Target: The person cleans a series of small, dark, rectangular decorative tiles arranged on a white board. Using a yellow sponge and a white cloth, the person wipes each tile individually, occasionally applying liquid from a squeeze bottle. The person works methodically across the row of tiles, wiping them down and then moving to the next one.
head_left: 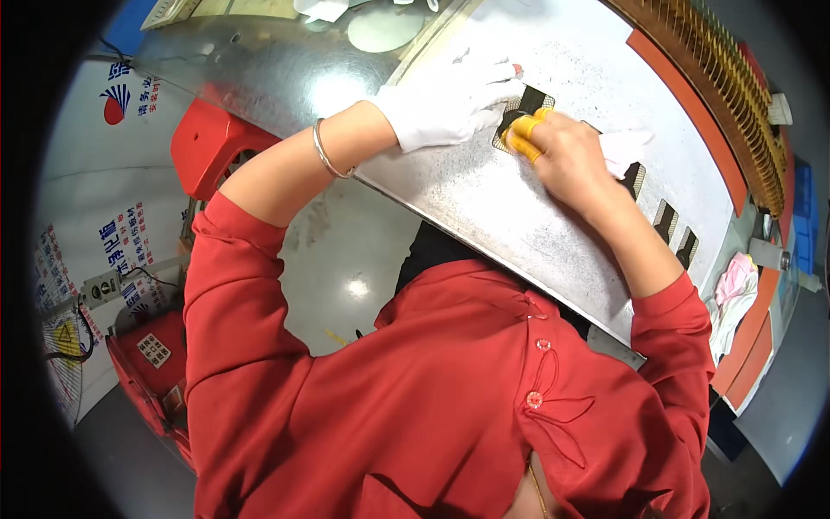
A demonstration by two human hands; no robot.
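My left hand (450,99), in a white glove with one reddish fingertip showing, lies on the white work surface with its fingers stretched out. Its fingertips reach the edge of a flat black piece with a gold mesh border (538,99). Over this piece, my right hand (564,156) is closed, with yellow covers on several fingers. Those fingers pinch a small black object (512,118), whose kind I cannot make out. White cloth (627,149) shows beside the right palm. More black mesh-edged pieces (666,220) lie in a row to the right.
Dark specks dot the white work surface (484,186). A brown rack with many thin pins (726,78) curves along the far right. Pink and white cloths (735,281) hang at the right edge. A red plastic stool (212,147) stands left of the metal table (285,60).
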